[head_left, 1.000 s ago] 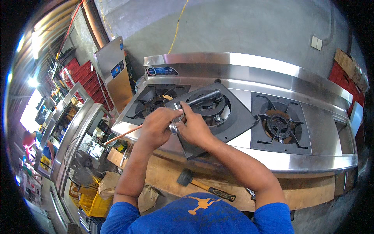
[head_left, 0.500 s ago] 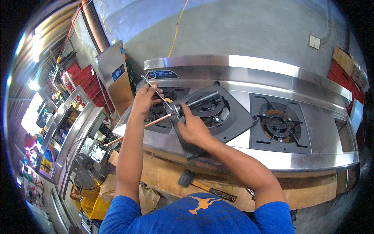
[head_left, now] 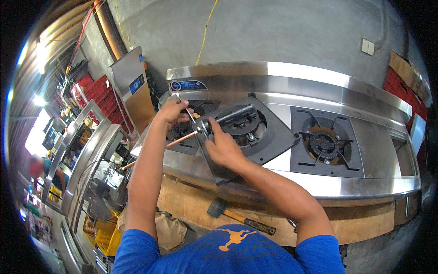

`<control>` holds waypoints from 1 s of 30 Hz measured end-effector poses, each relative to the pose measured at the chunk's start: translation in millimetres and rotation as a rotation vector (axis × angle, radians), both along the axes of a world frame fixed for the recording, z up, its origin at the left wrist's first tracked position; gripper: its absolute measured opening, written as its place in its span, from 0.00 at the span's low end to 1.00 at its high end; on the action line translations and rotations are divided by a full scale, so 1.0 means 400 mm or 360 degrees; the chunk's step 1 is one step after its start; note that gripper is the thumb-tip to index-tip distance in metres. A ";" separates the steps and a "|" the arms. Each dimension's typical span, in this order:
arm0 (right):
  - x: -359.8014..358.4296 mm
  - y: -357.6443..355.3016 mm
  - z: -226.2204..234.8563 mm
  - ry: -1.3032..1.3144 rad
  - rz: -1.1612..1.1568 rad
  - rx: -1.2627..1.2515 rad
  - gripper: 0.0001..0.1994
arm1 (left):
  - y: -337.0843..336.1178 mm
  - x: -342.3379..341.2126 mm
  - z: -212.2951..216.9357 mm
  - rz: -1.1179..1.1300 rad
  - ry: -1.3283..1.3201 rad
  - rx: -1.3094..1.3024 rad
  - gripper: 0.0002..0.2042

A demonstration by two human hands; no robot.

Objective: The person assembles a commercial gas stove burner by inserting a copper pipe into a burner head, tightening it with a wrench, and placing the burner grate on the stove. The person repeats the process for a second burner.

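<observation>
In the head view, the left forearm rises almost straight from the lower left of the frame, and the left hand point(head_left: 174, 112), left of centre, bends rightward at the wrist. Its fingers grasp a slim silver metal wrench point(head_left: 191, 117), which slants down to the right and ends at a small dark-and-silver metal fitting point(head_left: 205, 129) near the centre.

The right forearm runs diagonally up-left from an elbow bent at the lower right. The right hand point(head_left: 222, 146) clasps the fitting, index finger above and thumb below. A thin copper tube point(head_left: 181, 139) stretches from the fitting toward the lower left, passing behind the left forearm. The fitting sits at the near end of a thick black burner pipe point(head_left: 238, 113), over a tilted black square burner plate point(head_left: 279, 148) on a long stainless-steel stove point(head_left: 292, 181). At bottom centre, a black-headed mallet point(head_left: 217, 208) lies on a plywood tabletop point(head_left: 356, 228).
</observation>
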State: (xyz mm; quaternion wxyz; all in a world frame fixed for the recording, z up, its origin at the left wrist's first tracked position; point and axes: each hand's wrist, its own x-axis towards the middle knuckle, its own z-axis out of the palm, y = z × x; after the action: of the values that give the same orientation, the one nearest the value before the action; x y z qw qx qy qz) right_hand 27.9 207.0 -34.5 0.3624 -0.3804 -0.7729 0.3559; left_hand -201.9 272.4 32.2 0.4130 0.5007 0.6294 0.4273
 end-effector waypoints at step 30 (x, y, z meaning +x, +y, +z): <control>-0.002 0.005 0.010 -0.0013 0.0030 -0.0038 0.36 | -0.317 0.257 -0.035 0.0118 0.0838 0.1265 0.09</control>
State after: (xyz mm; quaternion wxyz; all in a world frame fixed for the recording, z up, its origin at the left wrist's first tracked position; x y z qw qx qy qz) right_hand 27.0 209.0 -30.4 0.3512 -0.3788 -0.7736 0.3670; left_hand -99.0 145.4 18.2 0.0004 0.6884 0.5178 0.5080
